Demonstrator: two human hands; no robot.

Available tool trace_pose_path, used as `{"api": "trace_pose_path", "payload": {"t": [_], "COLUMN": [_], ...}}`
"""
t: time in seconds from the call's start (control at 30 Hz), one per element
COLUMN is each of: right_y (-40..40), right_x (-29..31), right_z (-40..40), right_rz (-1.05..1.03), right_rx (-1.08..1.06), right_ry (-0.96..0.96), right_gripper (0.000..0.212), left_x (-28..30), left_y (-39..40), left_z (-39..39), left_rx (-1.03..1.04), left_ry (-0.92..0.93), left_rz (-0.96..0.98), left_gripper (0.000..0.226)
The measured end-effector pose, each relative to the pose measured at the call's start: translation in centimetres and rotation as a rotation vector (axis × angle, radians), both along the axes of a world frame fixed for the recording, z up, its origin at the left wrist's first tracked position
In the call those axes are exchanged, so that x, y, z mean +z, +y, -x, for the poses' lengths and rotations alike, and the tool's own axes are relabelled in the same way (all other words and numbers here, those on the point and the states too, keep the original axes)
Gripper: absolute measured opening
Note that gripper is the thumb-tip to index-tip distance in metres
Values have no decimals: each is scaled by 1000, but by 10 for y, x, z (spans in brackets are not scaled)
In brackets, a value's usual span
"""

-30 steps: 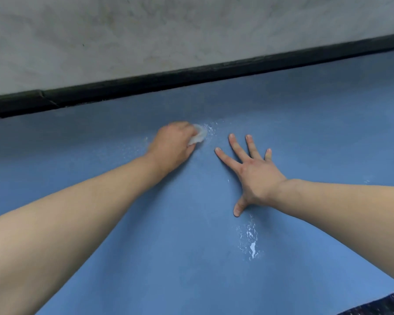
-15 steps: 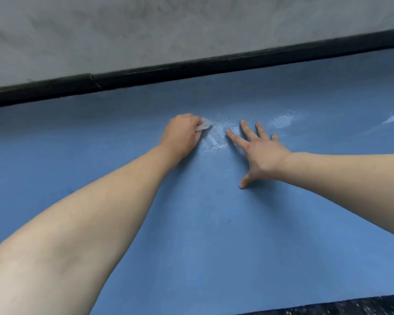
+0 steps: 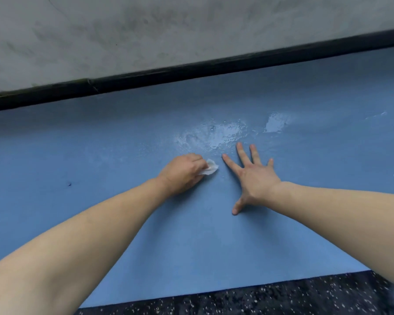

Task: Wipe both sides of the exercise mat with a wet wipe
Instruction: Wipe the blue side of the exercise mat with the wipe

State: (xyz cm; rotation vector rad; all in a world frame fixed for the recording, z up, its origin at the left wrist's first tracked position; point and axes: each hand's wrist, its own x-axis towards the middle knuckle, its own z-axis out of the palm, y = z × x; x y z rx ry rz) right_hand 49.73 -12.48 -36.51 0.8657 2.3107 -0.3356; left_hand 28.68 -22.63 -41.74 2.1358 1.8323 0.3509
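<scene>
— Any writing, label, brand or number to read here?
— None. The blue mat [image 3: 191, 235] carries no print, and neither the grey wall [image 3: 146, 30] nor the speckled floor [image 3: 259, 301] shows any sign.

Two bare forearms come into view, one entering from seven o'clock, the other from four o'clock. No sleeves show anywhere along them, right up to the edge of the picture. The left hand [image 3: 182, 172] carries no glove, no ring, no watch at the wrist. The right hand [image 3: 254, 178] is just as bare: no bracelet, no band, nothing on the fingers [image 3: 241, 153], whose nails look short and plain. No markings or tattoos appear on either arm.
</scene>
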Motion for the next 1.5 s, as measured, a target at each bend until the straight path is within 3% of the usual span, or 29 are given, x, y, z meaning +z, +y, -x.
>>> {"api": "trace_pose_path", "payload": {"t": [0.1, 0.13, 0.17, 0.27, 0.3, 0.4, 0.43, 0.47, 0.57, 0.6, 0.73, 0.77, 0.87, 0.9, 0.93, 1.03, 1.07, 1.13, 1.2, 1.23, 1.37, 1.4, 1.5], "right_y": [0, 0, 0, 0, 0, -1, -1, -1, -1, -1, -1, -1, -3, -3, -5, -12, -17, -27, -37, -41, -44, -44, -45], "right_x": [-2, -2, -3, -3, -3, -3, -3, -3, -4, -4, -4, -5, -4, -4, -3, 1, 2, 2, -2, -5, -12, -12, -11], "right_z": [0, -1, -1, 0, 0, -1, -1, -2, -1, -1, -2, -2, -2, -4, -6, -18, -25, -41, -58, -65, -77, -76, -75], "right_rz": [8, 9, 7, 11, 14, 18, 17, 18, 26, 28, 34, 36, 32, 33, 38, 64, 63, 49, 23, 7, -5, 2, 10], "right_rx": [-7, -11, -14, -13, -15, -19, -20, -21, -25, -26, -31, -34, -35, -32, -26, 29, 56, 109, 168, 197, 228, 222, 216], "right_ry": [-5, -7, -7, -14, -17, -19, -18, -16, -19, -21, -28, -26, -11, 0, 14, 61, 71, 79, 63, 49, 47, 54, 61], "right_gripper": [169, 169, 169, 170, 170, 170, 169, 169, 169, 169, 171, 170, 168, 166, 163, 155, 155, 159, 162, 163, 163, 163, 163], "left_x": [-7, -9, -10, -10, -7, -4, -2, 0, 3, 3, -1, -2, -7, -6, -6, -4, -5, -6, -5, -5, -5, -6, -5], "left_y": [2, -4, -10, -31, -30, -26, -32, -37, -57, -57, -59, -68, -97, -97, -94, -92, -98, -110, -116, -112, -114, -124, -148], "left_z": [16, 5, -12, -41, -34, -16, -25, -41, -73, -63, -39, -52, -88, -80, -69, -51, -59, -95, -102, -95, -86, -102, -142], "left_rx": [482, 534, 451, -50, -53, 386, 446, 387, -171, -222, 341, 303, -264, -318, -232, 350, 380, 57, -323, -333, 210, 180, -311], "left_ry": [16, 0, -24, -57, -30, -20, -45, -80, -58, -27, -41, -83, -64, -41, -18, -80, -125, -182, -90, -65, -156, -202, -176], "left_rz": [-97, -108, -104, -45, -28, -112, -129, -137, -82, -64, -114, -115, -42, -13, -10, -84, -96, -46, 2, 16, -61, -53, 57], "left_gripper": [21, 20, 21, 23, 23, 28, 29, 27, 15, 15, 25, 21, 9, 9, 10, 17, 19, 17, 13, 13, 21, 20, 8]}}
